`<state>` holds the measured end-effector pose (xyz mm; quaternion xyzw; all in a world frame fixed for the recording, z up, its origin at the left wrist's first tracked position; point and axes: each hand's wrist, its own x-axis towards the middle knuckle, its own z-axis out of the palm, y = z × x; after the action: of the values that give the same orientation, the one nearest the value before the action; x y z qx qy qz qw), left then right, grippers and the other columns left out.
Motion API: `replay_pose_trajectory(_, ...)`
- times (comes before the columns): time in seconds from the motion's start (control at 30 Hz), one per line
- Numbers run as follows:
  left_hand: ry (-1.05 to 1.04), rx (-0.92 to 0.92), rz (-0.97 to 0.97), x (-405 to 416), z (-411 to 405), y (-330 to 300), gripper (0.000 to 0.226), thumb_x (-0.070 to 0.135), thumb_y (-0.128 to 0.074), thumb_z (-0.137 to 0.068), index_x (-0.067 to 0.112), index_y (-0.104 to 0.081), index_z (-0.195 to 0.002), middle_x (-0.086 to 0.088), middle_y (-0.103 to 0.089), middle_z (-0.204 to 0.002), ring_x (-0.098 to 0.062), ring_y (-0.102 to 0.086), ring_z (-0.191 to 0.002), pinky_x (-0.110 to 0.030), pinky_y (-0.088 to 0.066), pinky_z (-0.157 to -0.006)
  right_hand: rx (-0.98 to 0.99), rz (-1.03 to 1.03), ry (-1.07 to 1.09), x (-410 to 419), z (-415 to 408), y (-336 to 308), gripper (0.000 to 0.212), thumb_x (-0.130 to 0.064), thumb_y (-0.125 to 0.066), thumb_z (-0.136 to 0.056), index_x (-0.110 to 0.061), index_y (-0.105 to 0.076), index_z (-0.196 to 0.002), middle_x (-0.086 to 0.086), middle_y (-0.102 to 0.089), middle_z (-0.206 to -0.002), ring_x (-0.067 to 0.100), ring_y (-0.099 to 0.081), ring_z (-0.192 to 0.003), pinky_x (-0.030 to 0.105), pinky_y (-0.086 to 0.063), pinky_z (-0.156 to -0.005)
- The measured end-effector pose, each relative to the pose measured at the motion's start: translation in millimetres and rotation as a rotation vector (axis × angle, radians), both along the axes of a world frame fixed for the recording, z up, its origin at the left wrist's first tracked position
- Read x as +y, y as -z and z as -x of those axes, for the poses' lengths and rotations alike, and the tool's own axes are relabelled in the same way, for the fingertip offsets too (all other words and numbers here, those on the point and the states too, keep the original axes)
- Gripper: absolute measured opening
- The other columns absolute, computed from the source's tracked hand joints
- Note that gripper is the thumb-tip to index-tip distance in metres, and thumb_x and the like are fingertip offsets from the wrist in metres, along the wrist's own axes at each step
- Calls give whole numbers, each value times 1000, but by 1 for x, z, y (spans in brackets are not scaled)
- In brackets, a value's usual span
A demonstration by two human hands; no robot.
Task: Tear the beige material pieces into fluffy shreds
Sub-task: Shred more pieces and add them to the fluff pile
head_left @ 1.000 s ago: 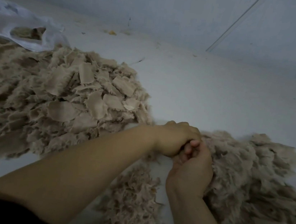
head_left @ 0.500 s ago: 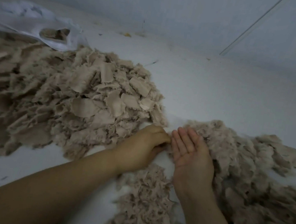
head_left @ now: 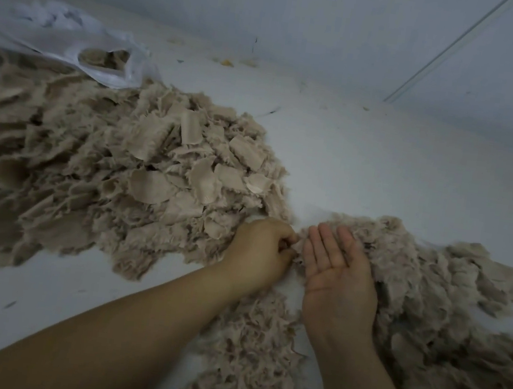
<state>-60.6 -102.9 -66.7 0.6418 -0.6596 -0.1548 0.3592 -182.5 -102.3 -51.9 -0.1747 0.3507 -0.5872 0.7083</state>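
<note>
**Shredding well under way, with a large heap still to go**

Nearest the camera, between the two forearms, lies a strip of fine shreds (head_left: 246, 359) on the white surface (head_left: 381, 178). These look fully pulled apart, wispy and loose.

Just beyond, the two hands meet. The left hand (head_left: 260, 253) is knuckles up with its fingers curled in, and it seems to pinch a small scrap of beige material (head_left: 298, 245) at its fingertips; the scrap is mostly hidden, so its size cannot be told. The right hand (head_left: 338, 270) lies palm up beside it, fingers straight and relaxed, holding nothing, with its back resting against the right-hand pile (head_left: 431, 292).

That right-hand pile spreads away to the right edge. Near the hand it is fluffy, but farther out and lower down it shows flatter, broader bits, so it may be only partly worked.

To the left, and farther off, sits the big heap of pieces (head_left: 103, 180), much the largest mass in view. Many flat, untorn pieces lie on top of it, touching the left hand's side.

Behind the heap a white plastic bag (head_left: 73, 36) lies open, with more beige material showing through a hole in it.

Judged from this, a modest share is done and most of the tearing is left.
</note>
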Motion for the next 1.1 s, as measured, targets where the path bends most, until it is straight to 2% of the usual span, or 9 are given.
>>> replay_pose_trajectory(0.17, -21, 367, -25, 8, -7, 2, 19, 2, -70, -85, 13, -66, -70, 5, -59, -69, -4, -51, -62, -18, -45, -62, 54, -13, 37, -5, -2, 1, 43, -26, -39, -108, -8, -43, -147, 12, -56, -141, 21, -58, -124, 29, -49, -96)
replay_pose_trajectory(0.27, -14, 527, -46, 16, -10, 1, 22, 1, -64, -90, 14, -64, -73, 12, -56, -64, 2, -48, -58, -12, -41, -57, 92, -11, 67, -7, -2, 3, 41, -22, -36, -109, -7, -44, -146, 13, -54, -144, 20, -57, -124, 29, -46, -101)
replay_pose_trajectory(0.37, -8, 711, -37, 20, -11, 1, 26, 2, -60, -93, 19, -62, -73, 16, -55, -62, -2, -48, -61, -16, -42, -61, 116, 7, 85, -8, -1, 5, 39, -19, -36, -109, -6, -45, -144, 12, -56, -141, 19, -57, -124, 29, -46, -101)
replay_pose_trajectory(0.53, 42, 1003, -19, 23, -11, -1, 22, 1, -46, -100, 6, -57, -82, -6, -63, -69, -21, -60, -65, -31, -54, -62, 101, 17, 102, -9, 0, 6, 33, -17, -36, -109, -7, -49, -137, 12, -57, -134, 21, -57, -126, 33, -44, -107)
replay_pose_trajectory(0.7, 140, 1266, 13, 24, -6, -7, 21, 0, -35, -103, 6, -47, -87, -10, -61, -67, -28, -65, -62, -36, -56, -57, 101, 45, 98, -9, 1, 8, 25, -8, -35, -108, -6, -51, -127, 13, -59, -127, 22, -58, -123, 33, -43, -110)
replay_pose_trajectory(0.77, 181, 1299, 98, 25, -6, -11, 21, 2, -38, -102, 7, -48, -85, -11, -62, -74, -28, -65, -64, -36, -56, -60, 67, 63, 97, -10, 3, 8, 26, -2, -33, -106, -3, -50, -126, 14, -59, -123, 23, -59, -118, 35, -42, -109)
replay_pose_trajectory(0.87, 197, 1207, 200, 26, -13, -16, 13, 8, -44, -95, 7, -51, -85, -12, -59, -81, -28, -62, -68, -37, -53, -65, 93, 74, 114, -10, 4, 8, 23, 1, -35, -105, -4, -56, -114, 11, -62, -115, 21, -62, -111, 36, -46, -104)
replay_pose_trajectory(1.0, 215, 1145, 108, 28, -14, -12, 8, 8, -54, -88, 4, -54, -81, -13, -64, -91, -29, -62, -77, -39, -52, -70, 368, 113, 39, -6, 0, 13, 22, -7, -59, -98, -18, -75, -87, 2, -69, -121, 13, -65, -112, 29, -52, -95)
replay_pose_trajectory(1.1, 245, 1171, 85, 28, -14, -9, 7, 5, -58, -85, 8, -61, -79, -14, -65, -94, -28, -61, -78, -37, -52, -70, 517, 206, -98, -6, -2, 19, 18, -13, -67, -94, -24, -80, -87, 8, -71, -120, 25, -69, -109, 41, -57, -91)
